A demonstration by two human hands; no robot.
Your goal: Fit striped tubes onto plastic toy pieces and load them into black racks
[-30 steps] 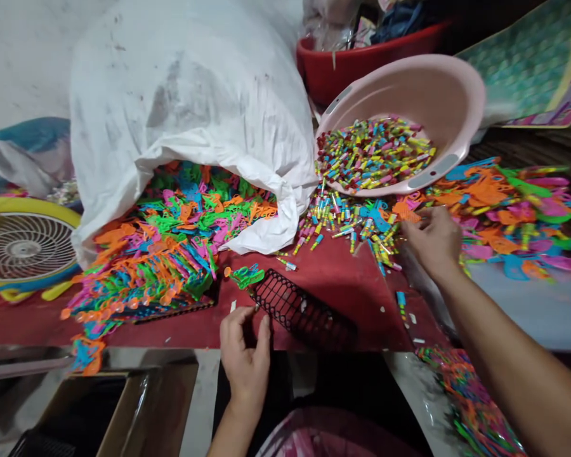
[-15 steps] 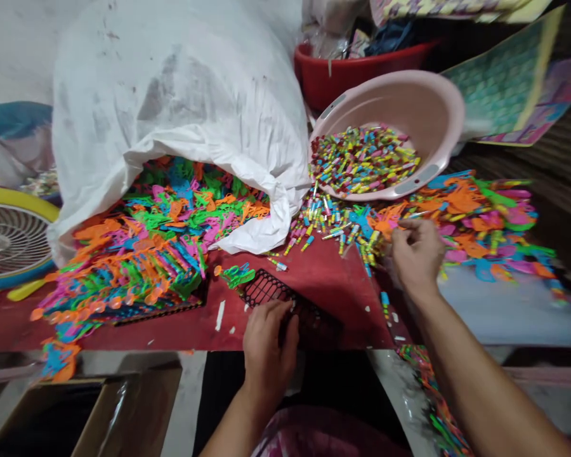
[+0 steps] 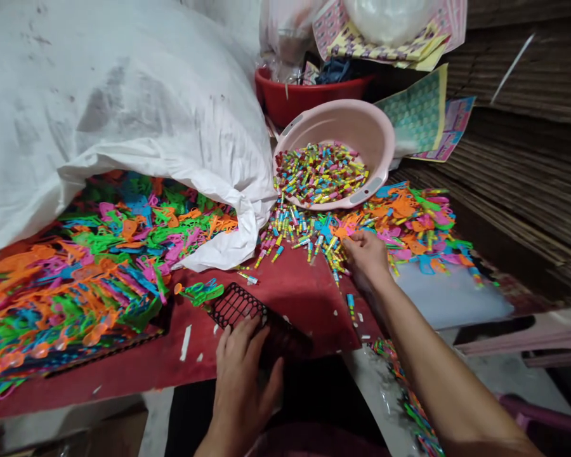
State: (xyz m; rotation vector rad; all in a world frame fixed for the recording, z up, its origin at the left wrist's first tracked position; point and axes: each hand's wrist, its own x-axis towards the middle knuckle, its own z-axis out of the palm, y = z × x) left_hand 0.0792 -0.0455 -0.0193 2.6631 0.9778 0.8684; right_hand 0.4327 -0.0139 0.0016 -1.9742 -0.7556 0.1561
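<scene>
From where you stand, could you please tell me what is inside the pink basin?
The tilted pink basin holds a heap of small multicoloured tubes, with yellow, blue, pink and dark red showing. The heap covers much of the bottom, so anything underneath cannot be seen.

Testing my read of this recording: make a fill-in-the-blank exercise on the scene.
1. The left hand is at the ____ grid rack.
2. The right hand is nearer the ____ basin than the red basin.
3. Jumbled plastic pieces show inside the ____ sack.
Missing words: black; pink; white.
</scene>
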